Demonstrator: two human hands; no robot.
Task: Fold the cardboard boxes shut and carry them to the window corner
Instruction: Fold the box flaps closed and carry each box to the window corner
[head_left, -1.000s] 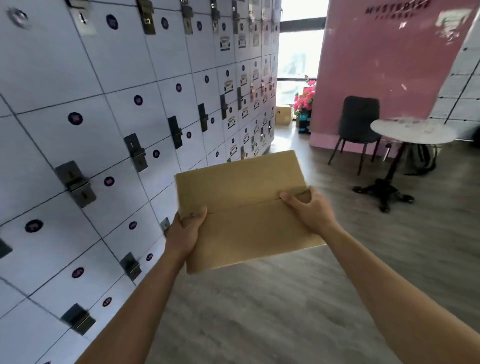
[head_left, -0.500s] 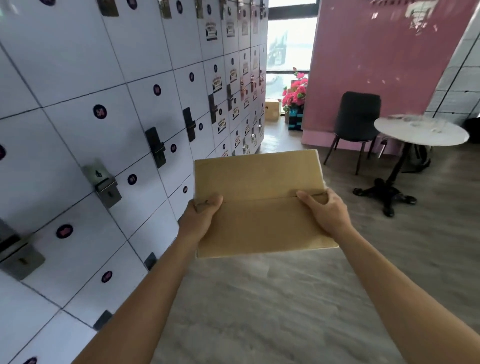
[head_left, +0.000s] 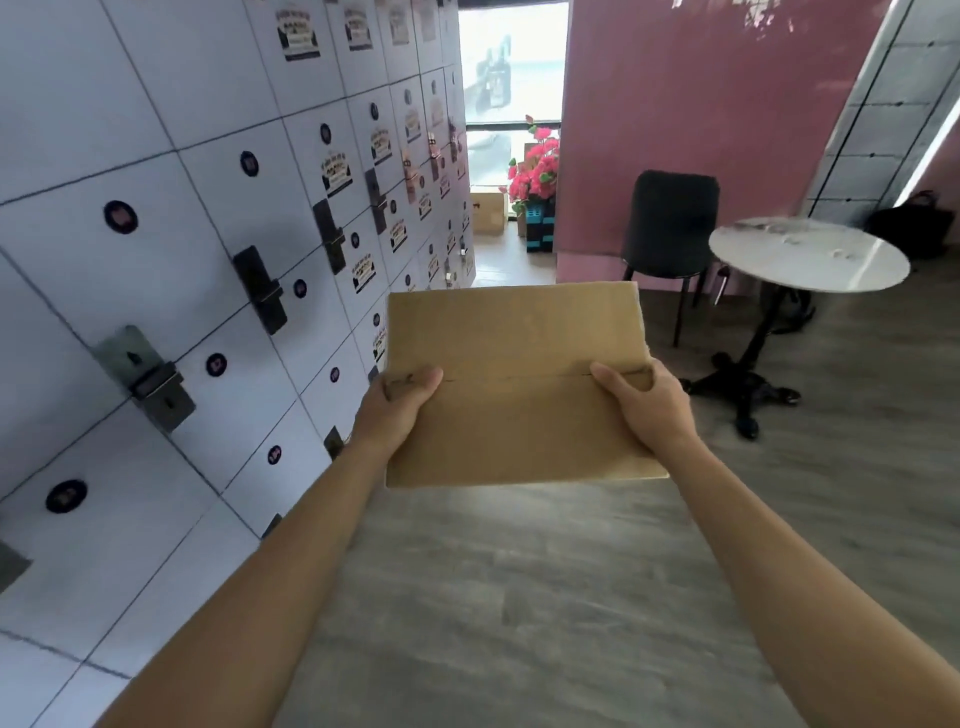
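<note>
1. Cardboard box (head_left: 514, 384) sits up in the air at arm's length over the grey floor (head_left: 519, 597), flaps folded shut so the seam runs straight across the top. Only the top face shows, the sides and bottom are hidden.
2. Left hand (head_left: 397, 410) grips the left edge, thumb lying on top by the seam; the other fingers are tucked under the box where I can't see them.
3. Right hand (head_left: 647, 405) grips the right edge the same way, thumb on top, fingers out of sight underneath.
4. Lockers (head_left: 171, 270) run along the left wall, and the stickers on the doors are too smeared to read.
5. Way down the aisle by the window (head_left: 511, 83) there's another box (head_left: 488, 210) on the floor next to some pink flowers (head_left: 535, 174), partly cut off by the pink wall (head_left: 691, 104).
6. Black chair (head_left: 670, 223) and a round desk (head_left: 808, 254) are off to the right.
</note>
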